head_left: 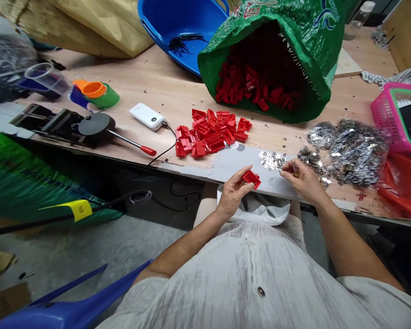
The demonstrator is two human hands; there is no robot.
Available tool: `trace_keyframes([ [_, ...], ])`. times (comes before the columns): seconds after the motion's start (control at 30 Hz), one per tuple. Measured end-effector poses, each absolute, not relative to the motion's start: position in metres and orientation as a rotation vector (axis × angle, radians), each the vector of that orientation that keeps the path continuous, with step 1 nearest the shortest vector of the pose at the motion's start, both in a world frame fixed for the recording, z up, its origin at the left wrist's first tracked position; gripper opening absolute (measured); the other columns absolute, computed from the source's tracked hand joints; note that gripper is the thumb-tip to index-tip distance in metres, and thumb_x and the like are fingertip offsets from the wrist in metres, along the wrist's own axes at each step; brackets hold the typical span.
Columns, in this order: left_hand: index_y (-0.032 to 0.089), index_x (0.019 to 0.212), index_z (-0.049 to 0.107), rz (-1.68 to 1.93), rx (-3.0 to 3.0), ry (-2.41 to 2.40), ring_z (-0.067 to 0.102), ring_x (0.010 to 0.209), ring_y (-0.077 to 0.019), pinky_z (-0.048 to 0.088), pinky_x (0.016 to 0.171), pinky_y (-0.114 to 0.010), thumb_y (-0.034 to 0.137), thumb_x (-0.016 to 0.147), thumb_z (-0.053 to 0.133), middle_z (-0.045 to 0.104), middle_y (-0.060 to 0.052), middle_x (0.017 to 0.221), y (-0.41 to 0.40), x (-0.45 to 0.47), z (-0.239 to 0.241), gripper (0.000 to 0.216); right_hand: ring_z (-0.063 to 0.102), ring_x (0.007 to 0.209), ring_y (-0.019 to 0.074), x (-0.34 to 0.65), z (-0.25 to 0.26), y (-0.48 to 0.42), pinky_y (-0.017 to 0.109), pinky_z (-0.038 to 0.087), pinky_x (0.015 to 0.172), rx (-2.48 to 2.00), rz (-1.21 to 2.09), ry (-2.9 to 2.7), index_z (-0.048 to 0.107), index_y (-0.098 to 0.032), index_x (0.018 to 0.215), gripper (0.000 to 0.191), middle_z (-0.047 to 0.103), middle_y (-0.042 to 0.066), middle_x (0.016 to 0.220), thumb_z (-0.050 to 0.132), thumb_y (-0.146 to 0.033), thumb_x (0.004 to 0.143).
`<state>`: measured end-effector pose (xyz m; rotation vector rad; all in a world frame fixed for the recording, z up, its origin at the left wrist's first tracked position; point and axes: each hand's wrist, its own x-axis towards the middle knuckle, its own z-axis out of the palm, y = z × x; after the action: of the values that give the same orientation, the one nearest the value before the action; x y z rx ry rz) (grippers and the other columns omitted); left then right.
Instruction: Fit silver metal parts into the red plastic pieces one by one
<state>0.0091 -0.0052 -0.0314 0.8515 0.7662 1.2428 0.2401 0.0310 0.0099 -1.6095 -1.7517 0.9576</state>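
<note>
My left hand (233, 191) is closed on a red plastic housing (251, 179), held up at the table's front edge. My right hand (303, 179) is closed in a pinch, thumb against fingertips; what it holds is too small to make out, though a bit of yellow shows between the fingers. Just left of that hand lies a small spread of flat silvery metal pieces (272, 160) on a grey sheet (226, 165). Further back sits a heap of similar red plastic housings (212, 130).
A green woven sack (315, 68) lies open, full of red parts. Behind stands a blue basin (198, 18). To the right are a plastic bag of metal pieces (358, 151) and a pink basket (383, 109). Leftward are a power bank (148, 116) and a red-tipped lever press (96, 125).
</note>
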Motion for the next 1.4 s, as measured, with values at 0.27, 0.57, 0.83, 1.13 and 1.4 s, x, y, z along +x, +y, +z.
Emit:
trace_keyframes([
  [0.27,0.029,0.129,0.066,1.201,1.025,0.824,0.063,0.116,-0.0201,0.046,0.105,-0.032,0.034,0.087,0.070,0.070,-0.005,0.123,-0.006,0.012,-0.018,0.042,0.041,0.057,0.0079,0.199,0.026,0.007,0.023,0.030,0.051,-1.309,1.662,-1.335,0.055,-0.021,0.088,0.038,0.053,-0.005,0.072,0.078,-0.048,0.074],
  [0.57,0.028,0.123,0.070,1.176,1.141,0.848,0.063,0.112,-0.0198,0.045,0.103,-0.031,0.033,0.086,0.071,0.068,-0.005,0.120,-0.010,0.013,-0.009,0.038,0.036,0.050,0.0065,0.194,0.012,0.003,0.022,0.024,0.047,-1.351,1.685,-1.189,0.050,-0.022,0.085,0.044,0.049,-0.009,0.061,0.082,-0.049,0.070],
  [0.83,0.025,0.121,0.067,1.120,0.645,0.675,0.066,0.090,-0.0153,0.052,0.084,-0.029,0.039,0.082,0.074,0.072,-0.004,0.103,-0.008,0.020,-0.011,0.042,0.039,0.049,0.0073,0.200,0.015,-0.002,0.022,0.030,0.046,-1.295,1.679,-1.204,0.048,-0.023,0.094,0.040,0.052,-0.006,0.068,0.071,-0.054,0.081],
  [1.13,0.022,0.107,0.064,1.125,1.218,0.894,0.066,0.098,-0.0167,0.050,0.093,-0.030,0.026,0.076,0.079,0.068,-0.005,0.114,0.011,0.003,-0.026,0.035,0.057,0.084,0.0201,0.215,-0.008,-0.005,0.036,0.049,0.079,-1.490,0.942,-1.918,0.066,-0.022,0.124,0.035,0.057,0.006,0.090,0.047,-0.037,0.098],
  [1.4,0.023,0.117,0.068,0.906,1.714,1.125,0.067,0.095,-0.0174,0.051,0.090,-0.028,0.026,0.078,0.077,0.071,-0.002,0.103,0.030,-0.006,-0.043,0.040,0.068,0.083,0.0201,0.207,-0.014,0.001,0.034,0.051,0.079,-1.519,0.784,-2.062,0.072,-0.023,0.109,0.022,0.074,0.005,0.095,0.060,-0.027,0.091],
])
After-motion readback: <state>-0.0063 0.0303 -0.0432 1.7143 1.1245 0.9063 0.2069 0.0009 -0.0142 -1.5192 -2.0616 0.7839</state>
